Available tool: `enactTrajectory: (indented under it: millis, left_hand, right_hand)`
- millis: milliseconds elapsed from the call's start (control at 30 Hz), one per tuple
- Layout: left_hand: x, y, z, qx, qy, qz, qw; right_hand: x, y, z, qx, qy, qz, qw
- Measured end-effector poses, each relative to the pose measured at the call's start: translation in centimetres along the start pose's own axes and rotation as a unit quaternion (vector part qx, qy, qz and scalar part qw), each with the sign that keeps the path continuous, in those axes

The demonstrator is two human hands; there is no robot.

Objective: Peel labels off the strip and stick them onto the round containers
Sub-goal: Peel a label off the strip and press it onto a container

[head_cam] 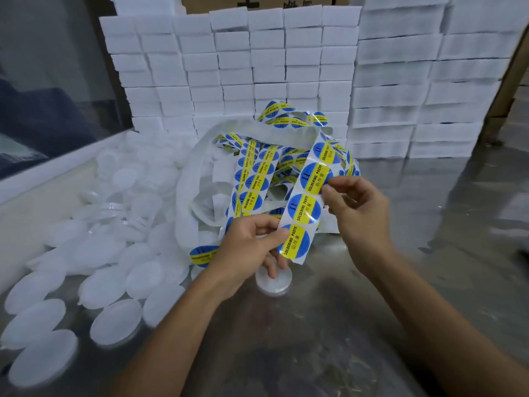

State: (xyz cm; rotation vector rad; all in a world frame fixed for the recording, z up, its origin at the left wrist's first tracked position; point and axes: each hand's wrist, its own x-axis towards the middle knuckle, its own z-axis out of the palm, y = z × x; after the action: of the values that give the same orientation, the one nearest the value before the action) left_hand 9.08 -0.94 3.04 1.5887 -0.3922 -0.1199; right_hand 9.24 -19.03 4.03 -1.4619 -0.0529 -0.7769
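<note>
A long white backing strip (305,207) carries round blue and yellow labels reading "SOLDERING PASTE". My left hand (252,242) pinches the strip's lower end at its lowest label (296,243). My right hand (352,207) pinches the edge of a higher label (316,174) on the same strip. One white round container (274,282) stands on the table just below my left hand, partly hidden by its fingers. One labelled container (203,255) lies left of my left hand.
A tangle of label strip and bare backing (229,167) lies behind my hands. Several unlabelled white round containers (114,319) are heaped on the left of the shiny metal table (315,339). Stacked white boxes (257,67) wall the back; a pale ledge (43,179) runs along the left.
</note>
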Motion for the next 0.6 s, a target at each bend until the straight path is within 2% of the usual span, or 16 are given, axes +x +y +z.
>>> enactTrajectory:
  millis: [100,233,367,467,600]
  left_hand:
    - [0.3,-0.4,0.7,-0.043,0.079,-0.006,0.996]
    - [1.1,0.2,1.2,-0.105,0.128,0.001,0.986]
    - [1.4,0.8,1.9,-0.16,0.113,-0.003,0.981]
    - [1.0,0.6,1.9,-0.181,0.07,-0.009,0.981]
    - [0.6,0.2,1.2,-0.189,0.067,-0.008,0.98]
  right_hand:
    - [-0.4,0.8,-0.1,-0.103,0.033,-0.064,0.992]
    - [-2.1,1.1,0.1,-0.156,-0.05,-0.177,0.971]
    - [-3.1,1.3,0.2,-0.224,-0.114,-0.239,0.938]
    - [-3.4,1.6,0.0,-0.235,-0.123,-0.232,0.936]
    - [-3.6,1.6,0.1,-0.248,-0.121,-0.225,0.934]
